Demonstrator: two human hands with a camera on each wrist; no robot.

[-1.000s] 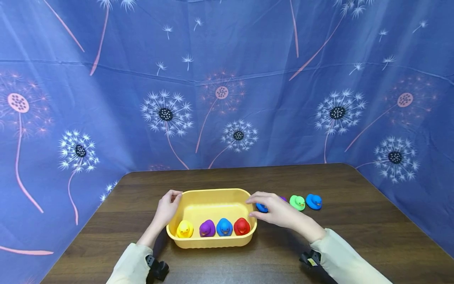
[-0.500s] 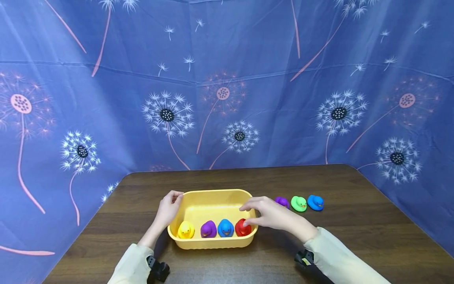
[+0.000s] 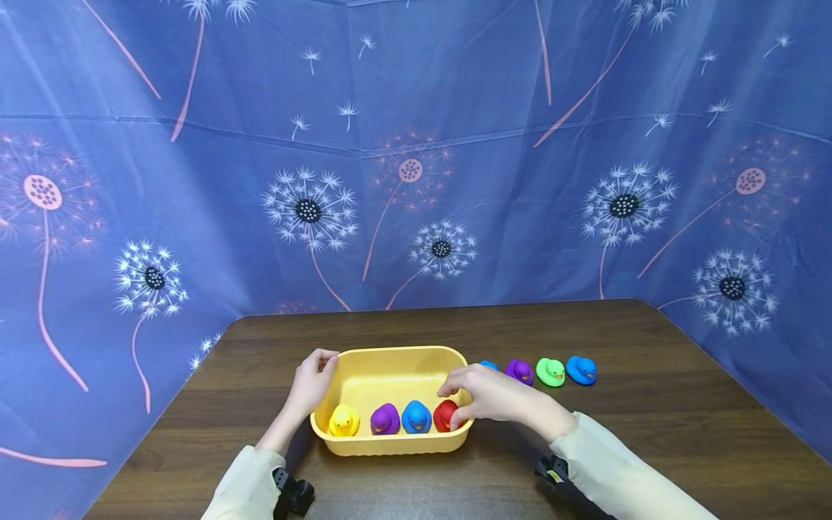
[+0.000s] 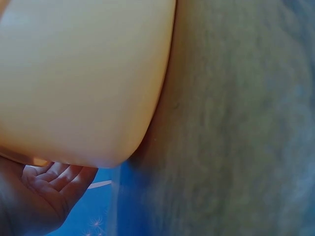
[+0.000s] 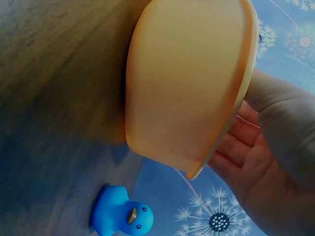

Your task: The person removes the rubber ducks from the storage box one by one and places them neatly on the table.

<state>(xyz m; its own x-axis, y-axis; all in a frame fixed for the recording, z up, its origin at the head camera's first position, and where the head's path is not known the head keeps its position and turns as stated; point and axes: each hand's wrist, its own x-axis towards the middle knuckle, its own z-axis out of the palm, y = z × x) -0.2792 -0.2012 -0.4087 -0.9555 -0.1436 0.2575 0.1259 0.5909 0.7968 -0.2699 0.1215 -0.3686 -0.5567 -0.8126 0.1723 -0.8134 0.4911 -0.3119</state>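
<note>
- Yellow basin (image 3: 390, 447): one, upright on the brown table (image 3: 650, 412); long axis running left to right across the person's front, a hand at either end.
- Red duck (image 3: 444, 416): one, inside the basin at its right end, last in a row of four along the near wall; partly covered by the right thumb.
- Right hand (image 3: 490, 393): reaching over the basin's right rim, fingers bent, a gap between fingertips and thumb; whether they grip the red duck cannot be told.
- Left hand (image 3: 312, 379): at the basin's far left corner, fingers curved about it, thumb at the rim; holds the basin.
- Governing relation, as judged: red duck right at the right hand, much the nearer; left hand well apart, at the opposite end.
- Row companions, rightmost first: inner blue duck (image 3: 417, 417), inner purple duck (image 3: 386, 419), yellow duck (image 3: 344, 421), the last across a wider gap.
- On the table, right of the basin: half-hidden blue duck (image 3: 488, 365), outer purple duck (image 3: 519, 371), green duck (image 3: 550, 373), end blue duck (image 3: 581, 370).
</note>
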